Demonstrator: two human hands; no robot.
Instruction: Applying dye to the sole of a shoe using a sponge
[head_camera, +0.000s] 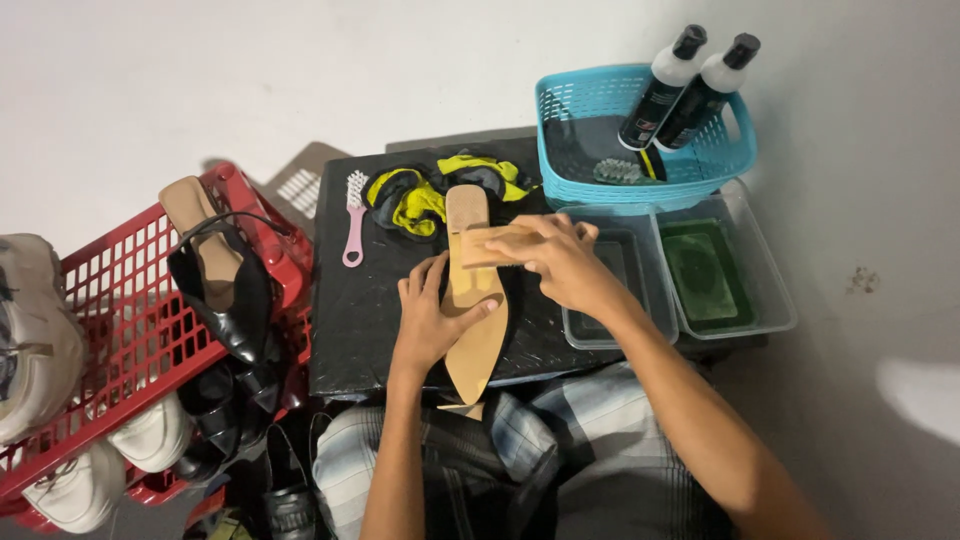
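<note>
A red plastic crate (120, 330) stands well to the left of the hands, filled with shoes: white sneakers (60, 470) and black heeled shoes (225, 300). The black desk (360, 320) lies under both hands. Beyond the right hand sits a turquoise basket (600, 180) holding two black-and-white bottles (685, 90) and a small brush. Just right of the right hand lie two clear plastic trays (765, 300), the farther one holding something green.

Between the hands lies the tan pointed shoe (475, 340), sole up, its toe pointing toward the person's lap. The left hand (430, 320) presses down on its left side, fingers spread, the thumb across the sole. The right hand (560, 260) is closed around a wooden-backed brush (490, 250), which lies crosswise on the sole, above the left hand.

Beyond both hands lies a yellow and black cloth (420, 195), bunched behind the shoe's heel end. Left of it, beyond the left hand, lies a pink-handled brush (353, 220) with white bristles.
</note>
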